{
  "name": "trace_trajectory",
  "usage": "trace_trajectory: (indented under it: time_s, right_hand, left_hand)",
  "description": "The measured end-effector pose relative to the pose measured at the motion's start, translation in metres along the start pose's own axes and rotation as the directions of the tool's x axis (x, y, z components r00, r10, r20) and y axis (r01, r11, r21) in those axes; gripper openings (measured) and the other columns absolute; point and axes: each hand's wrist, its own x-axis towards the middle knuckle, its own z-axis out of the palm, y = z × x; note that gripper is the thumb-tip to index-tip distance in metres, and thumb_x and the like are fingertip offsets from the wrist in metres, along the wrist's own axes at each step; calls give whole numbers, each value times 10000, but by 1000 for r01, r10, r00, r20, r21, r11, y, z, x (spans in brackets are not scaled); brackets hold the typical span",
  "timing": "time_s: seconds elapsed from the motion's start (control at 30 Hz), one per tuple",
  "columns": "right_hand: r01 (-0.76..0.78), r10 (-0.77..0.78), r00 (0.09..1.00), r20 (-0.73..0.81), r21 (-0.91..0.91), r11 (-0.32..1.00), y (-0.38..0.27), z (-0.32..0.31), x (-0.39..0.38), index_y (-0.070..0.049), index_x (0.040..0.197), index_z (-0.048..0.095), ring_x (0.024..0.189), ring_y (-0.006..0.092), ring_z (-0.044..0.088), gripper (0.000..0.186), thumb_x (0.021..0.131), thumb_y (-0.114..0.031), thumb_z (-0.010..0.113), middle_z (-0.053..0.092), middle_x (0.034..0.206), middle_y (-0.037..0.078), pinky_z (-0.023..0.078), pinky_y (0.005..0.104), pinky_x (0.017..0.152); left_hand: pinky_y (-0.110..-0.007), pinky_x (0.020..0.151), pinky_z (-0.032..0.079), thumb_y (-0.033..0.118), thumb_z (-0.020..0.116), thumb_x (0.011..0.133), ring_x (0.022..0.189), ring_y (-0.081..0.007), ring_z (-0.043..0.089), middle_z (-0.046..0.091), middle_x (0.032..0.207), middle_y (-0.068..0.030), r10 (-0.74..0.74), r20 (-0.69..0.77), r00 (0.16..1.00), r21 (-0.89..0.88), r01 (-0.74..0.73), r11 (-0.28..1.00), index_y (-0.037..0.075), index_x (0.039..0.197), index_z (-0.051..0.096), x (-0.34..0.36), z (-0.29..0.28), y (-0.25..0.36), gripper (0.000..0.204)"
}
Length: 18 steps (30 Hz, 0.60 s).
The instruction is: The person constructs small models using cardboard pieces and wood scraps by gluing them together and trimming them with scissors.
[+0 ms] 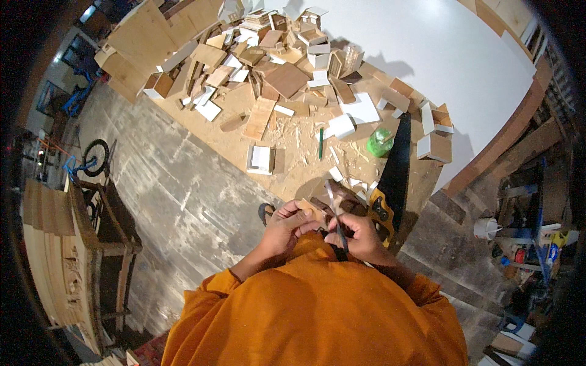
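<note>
My left hand is closed on a small tan wood piece, pinched between thumb and fingers in front of my chest. My right hand grips a knife with a dark handle and a thin shiny blade. The blade points up and away, right beside the wood piece; whether they touch I cannot tell. Just to the right of that hand lies a handsaw with a yellow handle and a long dark blade. Wood shavings and small white offcuts are scattered ahead of both hands.
A large heap of wood offcuts covers the far part of the board. Nearer are a small white-lined box, a green stick and a green translucent container. A wooden bench stands left; a white bucket sits right.
</note>
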Motion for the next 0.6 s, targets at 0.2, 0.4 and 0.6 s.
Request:
trace_trajectory:
  time_s: [0.2, 0.4, 0.6]
  right_hand:
    - [-59, 76, 988, -137, 126, 990, 9, 2, 7, -42, 1046, 563, 819, 68, 588, 313, 814, -89, 768, 623, 892, 5, 472, 230, 727]
    - [-17, 41, 971, -237, 102, 995, 0, 6, 23, -39, 1042, 566, 798, 78, 611, 293, 809, -44, 742, 637, 876, 14, 489, 232, 719]
    - [21, -19, 999, -51, 40, 999, -1, -2, 30, -27, 974, 620, 685, 63, 569, 251, 778, -91, 764, 618, 770, 6, 459, 241, 604]
  left_hand:
    - [-275, 734, 581, 78, 616, 927, 794, -142, 665, 658, 869, -43, -64, -33, 997, -237, 54, 970, 41, 1017, 614, 8, -5, -6, 98]
    - [-258, 675, 587, 68, 605, 929, 722, -143, 665, 662, 862, -54, -73, -25, 997, -101, 70, 992, 28, 1022, 607, 13, -6, -11, 101]
    - [-286, 697, 591, 62, 597, 932, 757, -151, 670, 673, 901, -61, -67, 24, 997, 184, 62, 981, 22, 1044, 592, 8, 1, 0, 119]
